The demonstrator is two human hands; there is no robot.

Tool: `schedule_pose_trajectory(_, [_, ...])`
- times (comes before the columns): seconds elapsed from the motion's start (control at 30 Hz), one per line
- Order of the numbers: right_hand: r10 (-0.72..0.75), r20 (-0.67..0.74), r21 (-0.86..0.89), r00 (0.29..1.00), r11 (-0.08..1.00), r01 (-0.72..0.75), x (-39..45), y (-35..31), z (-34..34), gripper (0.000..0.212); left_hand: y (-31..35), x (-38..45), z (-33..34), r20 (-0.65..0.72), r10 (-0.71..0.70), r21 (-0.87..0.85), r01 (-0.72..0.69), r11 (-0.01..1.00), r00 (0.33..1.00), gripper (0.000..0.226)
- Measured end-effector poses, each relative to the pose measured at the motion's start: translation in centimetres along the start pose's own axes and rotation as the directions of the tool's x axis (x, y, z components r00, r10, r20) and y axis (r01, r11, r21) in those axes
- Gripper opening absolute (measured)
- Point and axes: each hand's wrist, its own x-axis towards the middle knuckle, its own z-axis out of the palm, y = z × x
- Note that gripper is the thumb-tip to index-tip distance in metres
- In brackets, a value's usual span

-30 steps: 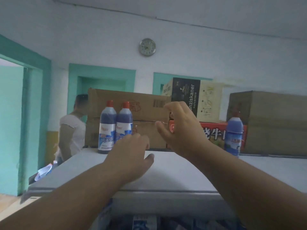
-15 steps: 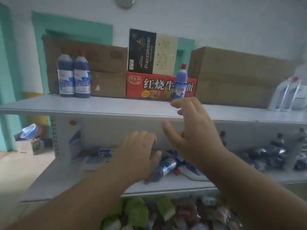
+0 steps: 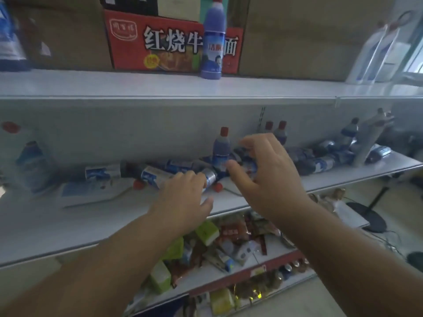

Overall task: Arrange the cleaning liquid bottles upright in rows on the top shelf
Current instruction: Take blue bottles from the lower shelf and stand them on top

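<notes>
Top shelf (image 3: 160, 88): bare strip along front edge, one blue bottle (image 3: 214, 40) upright at the rear w/ red carton (image 3: 169, 42) just behind, brown boxes either side. Mid shelf (image 3: 343, 177): heap of bottles (image 3: 160, 172) on their sides, one upright bottle (image 3: 221, 149) among them, open front edge below. Left hand (image 3: 183, 197) loose-fingered over the heap, holding nothing; right hand (image 3: 267, 170) fingers spread & half-curled beside upright one, prob. not gripping, blur hides contact.
</notes>
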Motion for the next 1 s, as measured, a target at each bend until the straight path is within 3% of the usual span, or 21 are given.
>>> schedule_pose_trajectory(0.13, [0.104, 0.069, -0.087, 0.992, 0.991, -0.097, 0.1, 2.7, 3.1, 0.042, -1.7, 3.7, 4.0, 0.110, -0.020, 0.028, 0.017, 0.999, 0.994, 0.042])
schedule_pose_trajectory(0.27, [0.186, 0.093, -0.110, 0.978, 0.978, -0.176, 0.3, 5.5, 4.9, 0.038, -3.0, 7.3, 6.9, 0.127, -0.001, 0.073, -0.008, 0.997, 0.992, 0.043])
schedule_pose_trajectory(0.37, [0.226, 0.132, -0.110, 0.965, 0.971, -0.212, 1.1, 7.5, 5.8, 0.040, -3.7, 10.1, 8.9, 0.160, -0.072, 0.139, 0.049, 0.989, 0.984, 0.045])
schedule_pose_trajectory(0.53, [0.214, 0.166, -0.065, 0.963, 0.976, -0.206, 3.5, 11.5, 8.0, 0.037, -4.4, 13.1, 12.3, 0.242, -0.273, 0.312, 0.192, 0.930, 0.931, 0.059])
schedule_pose_trajectory(0.77, [0.025, 0.179, 0.067, 0.984, 0.997, -0.037, 9.1, 18.1, 13.8, 0.029, -3.5, 14.6, 13.3, 0.261, -0.461, 0.322, 0.373, 0.870, 0.848, 0.069])
schedule_pose_trajectory(0.83, [0.026, 0.240, 0.169, 0.970, 0.983, -0.068, 10.8, 19.2, 16.0, 0.039, -2.9, 14.0, 13.1, 0.239, -0.511, 0.283, 0.445, 0.850, 0.825, 0.071])
schedule_pose_trajectory(0.93, [0.164, 0.378, 0.306, 0.911, 0.907, -0.290, 13.4, 19.4, 18.6, 0.067, -2.3, 12.2, 12.7, 0.194, -0.569, 0.097, 0.561, 0.822, 0.799, 0.062])
schedule_pose_trajectory(1.0, [0.185, 0.392, 0.366, 0.901, 0.867, -0.337, 14.4, 19.2, 20.3, 0.065, -1.7, 10.7, 12.3, 0.193, -0.600, -0.007, 0.613, 0.790, 0.776, 0.056])
